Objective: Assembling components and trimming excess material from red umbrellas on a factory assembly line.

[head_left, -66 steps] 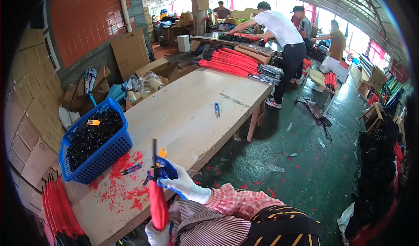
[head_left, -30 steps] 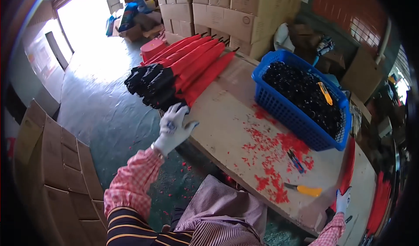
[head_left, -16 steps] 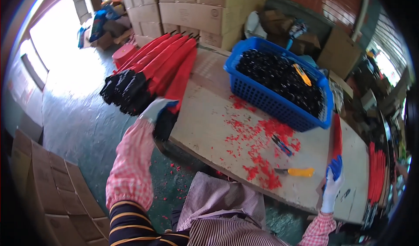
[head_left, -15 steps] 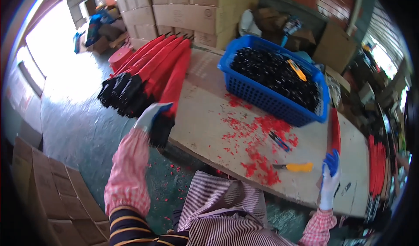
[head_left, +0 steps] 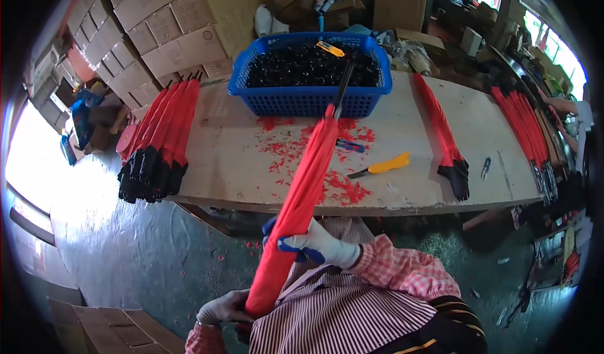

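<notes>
A folded red umbrella (head_left: 296, 212) slants across in front of my body, its dark shaft pointing up and away toward the basket. My right hand (head_left: 314, 244), in a white and blue glove, is closed around the middle of its cloth. Low down at the near end, my left hand (head_left: 224, 308), gloved too, grips the umbrella; some of its fingers are hidden behind the cloth. Another red umbrella with a black end (head_left: 438, 127) lies on the right part of the table (head_left: 402, 193). On the left rests a bundle of several red umbrellas (head_left: 167, 127).
A blue basket (head_left: 251, 99) of small black parts stands at the back, a yellow cutter (head_left: 330, 48) on top. A yellow-handled knife (head_left: 389, 163), a blue cutter (head_left: 349, 145), small snips (head_left: 486, 167) and red scraps lie about. More umbrellas (head_left: 522, 127) are at far right, near another person's arm (head_left: 560, 105). Cartons (head_left: 182, 49) rise behind.
My left hand has left the bundle and my right hand has left the table's right side. Both now hold one umbrella before my body. The view has swung to the right.
</notes>
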Tool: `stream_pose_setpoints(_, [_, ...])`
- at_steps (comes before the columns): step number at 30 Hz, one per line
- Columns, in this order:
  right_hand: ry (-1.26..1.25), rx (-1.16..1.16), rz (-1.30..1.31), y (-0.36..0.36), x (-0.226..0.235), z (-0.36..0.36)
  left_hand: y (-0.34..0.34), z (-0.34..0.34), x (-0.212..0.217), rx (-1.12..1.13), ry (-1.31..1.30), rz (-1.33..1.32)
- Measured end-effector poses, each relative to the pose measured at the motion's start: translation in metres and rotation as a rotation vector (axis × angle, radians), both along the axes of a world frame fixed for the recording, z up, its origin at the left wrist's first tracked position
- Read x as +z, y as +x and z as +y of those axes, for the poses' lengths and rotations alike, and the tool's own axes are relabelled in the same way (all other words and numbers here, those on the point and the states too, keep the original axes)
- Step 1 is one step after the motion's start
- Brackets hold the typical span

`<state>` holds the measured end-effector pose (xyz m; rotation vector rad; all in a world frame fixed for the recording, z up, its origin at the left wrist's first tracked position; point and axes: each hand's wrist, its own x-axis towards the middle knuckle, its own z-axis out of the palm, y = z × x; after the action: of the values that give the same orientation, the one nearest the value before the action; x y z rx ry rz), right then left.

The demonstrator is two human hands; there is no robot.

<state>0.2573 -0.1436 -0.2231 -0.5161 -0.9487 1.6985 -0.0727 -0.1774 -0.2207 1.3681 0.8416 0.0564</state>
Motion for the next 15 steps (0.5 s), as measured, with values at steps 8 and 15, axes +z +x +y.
stream_pose_setpoints(8, [-0.186,0.034,0.017,-0.058,-0.069,-0.075,0.145,0.104,0.023,-0.051,-0.004,-0.450])
stream_pose_setpoints(15, [-0.130,0.328,-0.478,0.031,-0.011,-0.032,0.204,0.106,0.023,0.109,-0.440,-0.576])
